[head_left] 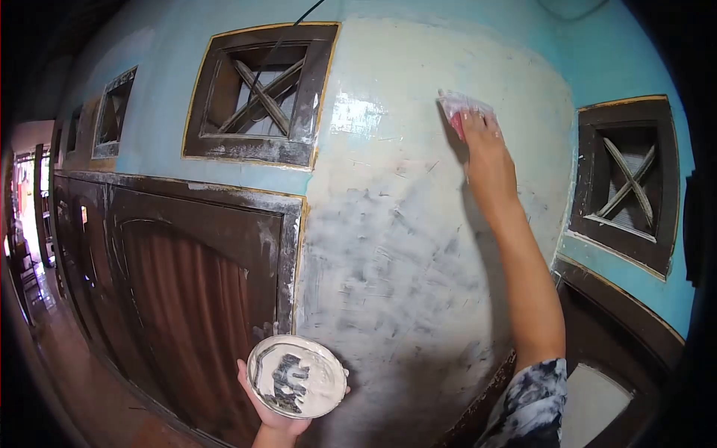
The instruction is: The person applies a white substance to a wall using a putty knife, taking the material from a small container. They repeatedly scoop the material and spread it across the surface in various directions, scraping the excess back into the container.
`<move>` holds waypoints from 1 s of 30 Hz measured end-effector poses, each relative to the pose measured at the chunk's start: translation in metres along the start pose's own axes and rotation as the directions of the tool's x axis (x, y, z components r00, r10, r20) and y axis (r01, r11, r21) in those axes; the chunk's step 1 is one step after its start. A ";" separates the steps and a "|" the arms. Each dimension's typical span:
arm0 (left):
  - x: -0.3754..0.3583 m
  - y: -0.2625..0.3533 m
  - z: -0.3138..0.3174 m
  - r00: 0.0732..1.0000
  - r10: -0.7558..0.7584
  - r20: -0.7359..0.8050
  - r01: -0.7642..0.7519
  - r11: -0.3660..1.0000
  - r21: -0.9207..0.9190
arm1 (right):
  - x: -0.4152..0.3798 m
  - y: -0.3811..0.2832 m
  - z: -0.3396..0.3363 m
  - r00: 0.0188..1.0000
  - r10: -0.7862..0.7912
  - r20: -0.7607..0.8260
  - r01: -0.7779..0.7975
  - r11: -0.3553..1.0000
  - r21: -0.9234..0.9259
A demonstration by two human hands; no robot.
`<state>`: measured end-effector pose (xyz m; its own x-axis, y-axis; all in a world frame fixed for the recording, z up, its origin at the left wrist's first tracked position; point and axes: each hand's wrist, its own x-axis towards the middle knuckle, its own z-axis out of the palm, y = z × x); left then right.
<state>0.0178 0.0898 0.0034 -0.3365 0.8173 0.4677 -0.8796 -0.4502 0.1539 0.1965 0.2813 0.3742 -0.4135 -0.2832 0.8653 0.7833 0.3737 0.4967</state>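
Observation:
My left hand (pixel 278 420) holds a round shallow bowl of white putty (pixel 326 384) from below, low in front of the wall. Dark streaks of the bowl's bottom show through the putty. Up on the right, my right hand (pixel 485 142) grips a putty scraper (pixel 457 106) with a reddish handle part and a whitish, smeared blade. The blade lies against or very close to the wall (pixel 418 67). Its upper area is coated pale cream, with a wet shiny patch at the left. Lower down, the coating is patchy over grey.
Left of the coated wall are a dark wooden window frame with crossed slats (pixel 261 97) and a dark door (pixel 187 261) with a brown curtain. A second crossed-slat frame (pixel 624 179) stands at the right. A dark cable (pixel 287 37) hangs at the top.

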 end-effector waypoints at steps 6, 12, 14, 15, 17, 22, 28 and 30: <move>-0.002 -0.003 0.007 1.000 -0.010 -0.027 0.010 1.000 0.027 | -0.024 -0.022 0.030 0.989 -0.134 0.068 0.136 0.990 -0.022; -0.001 0.008 0.002 0.999 0.048 -0.025 -0.047 0.998 0.051 | -0.055 -0.057 -0.002 0.995 -0.081 0.061 0.078 0.996 0.053; -0.003 0.009 0.005 0.999 0.051 0.000 -0.051 0.999 0.004 | -0.017 -0.048 -0.009 0.996 -0.071 -0.058 0.074 0.996 0.051; -0.002 0.009 0.004 0.998 0.058 0.020 -0.059 0.997 0.057 | 0.003 -0.045 -0.004 0.997 -0.049 -0.056 0.053 0.995 0.083; -0.002 0.008 0.007 0.998 0.047 0.037 -0.049 0.997 0.066 | 0.023 -0.046 0.006 0.998 -0.028 -0.047 0.033 0.993 0.109; -0.004 0.008 -0.001 1.000 0.019 -0.018 -0.019 1.000 -0.023 | -0.037 -0.096 0.045 0.980 -0.196 0.045 0.200 0.969 -0.142; -0.008 0.020 0.001 0.999 0.050 -0.010 -0.049 0.999 0.014 | -0.065 -0.108 -0.004 0.972 -0.186 0.144 0.185 0.983 0.016; -0.007 0.021 -0.002 0.999 0.046 0.013 -0.046 0.997 0.061 | -0.045 -0.087 -0.005 0.981 -0.134 0.142 0.133 0.991 0.019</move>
<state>0.0016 0.0751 0.0016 -0.3718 0.7912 0.4855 -0.8408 -0.5087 0.1850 0.1491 0.2574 0.2912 -0.5770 -0.2021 0.7913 0.7122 0.3497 0.6086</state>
